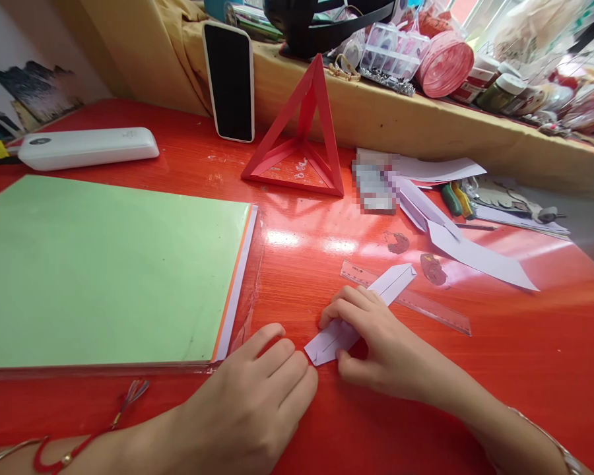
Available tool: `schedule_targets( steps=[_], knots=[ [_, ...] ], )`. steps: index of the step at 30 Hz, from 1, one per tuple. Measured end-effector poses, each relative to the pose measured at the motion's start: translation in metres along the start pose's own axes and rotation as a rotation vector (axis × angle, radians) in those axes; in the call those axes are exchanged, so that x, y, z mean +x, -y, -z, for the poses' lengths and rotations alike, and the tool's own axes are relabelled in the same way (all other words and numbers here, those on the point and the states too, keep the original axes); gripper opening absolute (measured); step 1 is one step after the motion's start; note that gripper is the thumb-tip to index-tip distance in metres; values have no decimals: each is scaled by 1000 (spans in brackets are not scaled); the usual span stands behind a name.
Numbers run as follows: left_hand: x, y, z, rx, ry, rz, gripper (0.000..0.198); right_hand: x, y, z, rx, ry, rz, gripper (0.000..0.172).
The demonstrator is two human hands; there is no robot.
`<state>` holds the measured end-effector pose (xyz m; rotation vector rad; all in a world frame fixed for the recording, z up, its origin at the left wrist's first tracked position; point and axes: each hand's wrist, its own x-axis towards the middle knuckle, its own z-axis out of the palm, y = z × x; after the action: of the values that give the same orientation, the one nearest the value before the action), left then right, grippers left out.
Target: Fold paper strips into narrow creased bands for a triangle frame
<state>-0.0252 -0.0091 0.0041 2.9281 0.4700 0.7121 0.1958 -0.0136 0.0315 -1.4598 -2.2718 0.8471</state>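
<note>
A folded white paper strip (393, 282) with a dark line along its length lies slantwise on the red table. My right hand (371, 336) is closed around its middle, fingers over the far edge and thumb at the near edge. My left hand (260, 396) is curled just left of the strip's near end. Its fingertips and thumb are hidden, so whatever it may hold does not show. Partly beneath the strip, a clear ruler (435, 313) rests on the table.
A green paper sheet (109, 270) tops a stack at left. Behind stand a red paper pyramid frame (331, 145) and a phone (230, 82). Further back left is a white oblong device (89, 148). White paper pieces (480, 254) and green-yellow-handled tools (458, 200) lie right.
</note>
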Motion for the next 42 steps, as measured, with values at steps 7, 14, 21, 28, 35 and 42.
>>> schedule_targets(
  steps=[7,14,21,28,35,42],
  knots=[
    [1,1,-4,22,-14,0,33,-2,-1,2,1,36,12,38],
    [1,1,-3,23,-31,-14,32,-3,-4,5,25,58,12,41],
    [1,3,-4,4,-20,1,32,-4,-4,8,-4,95,-3,43],
    [4,10,-8,83,-92,23,30,-6,-7,23,62,195,-52,49],
    [2,3,-1,100,-125,-60,36,-4,-13,31,2,172,-156,30],
    [-1,0,-3,-42,90,31,43,11,-2,31,-113,163,-181,28]
  ],
)
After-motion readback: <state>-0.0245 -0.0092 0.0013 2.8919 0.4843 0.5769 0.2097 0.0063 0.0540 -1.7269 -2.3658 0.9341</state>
